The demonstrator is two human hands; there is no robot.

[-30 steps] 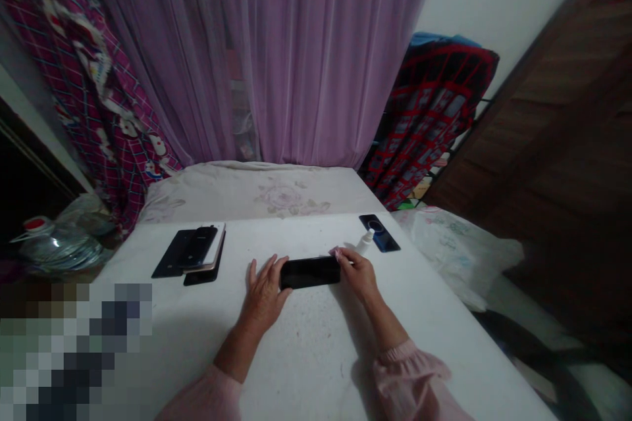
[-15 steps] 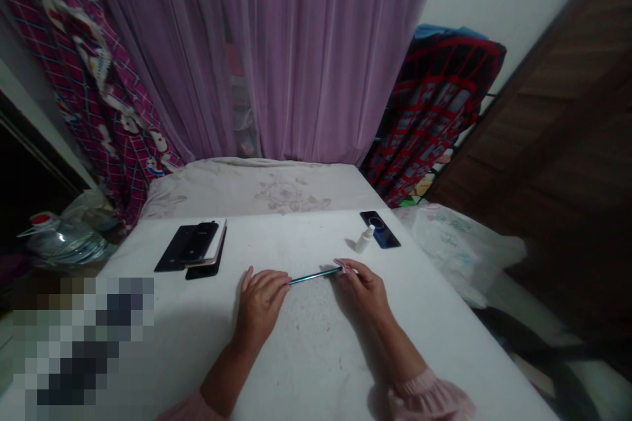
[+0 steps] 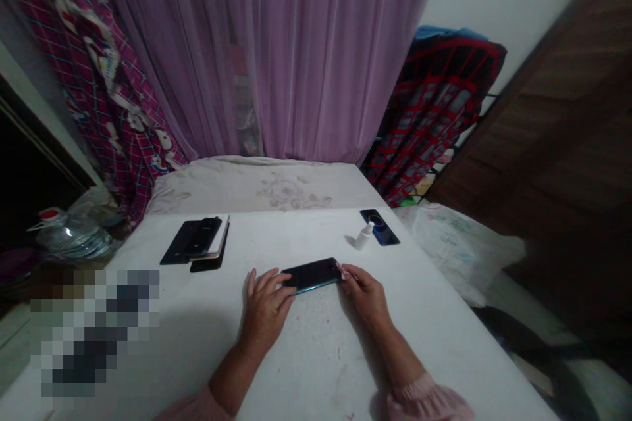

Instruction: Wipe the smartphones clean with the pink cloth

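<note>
A dark smartphone [image 3: 313, 274] with a blue-green edge is held between both hands above the white table, its dark face toward me. My left hand [image 3: 266, 306] is closed on its left end, thumb along the near edge and fingertips at the far side. At the right end, my right hand [image 3: 366, 293] pinches a small pink cloth [image 3: 345, 272] against the phone. Most of the cloth is hidden by the fingers. Just beyond the right hand stands a small white spray bottle [image 3: 364, 237], beside a dark blue phone [image 3: 380, 227] lying flat.
Several phones [image 3: 182, 242] lie stacked or overlapping at the table's left. The white table [image 3: 316, 368] reaches a floral cloth [image 3: 222, 184] before purple curtains [image 3: 316, 66]. A large water bottle [image 3: 74, 237] is off to the left; a plastic bag [image 3: 459, 250] lies right. Lower left is pixelated.
The phone has turned from nearly edge-on to showing its dark face. Both hands keep hold of its ends, and the pink cloth remains at the right end.
</note>
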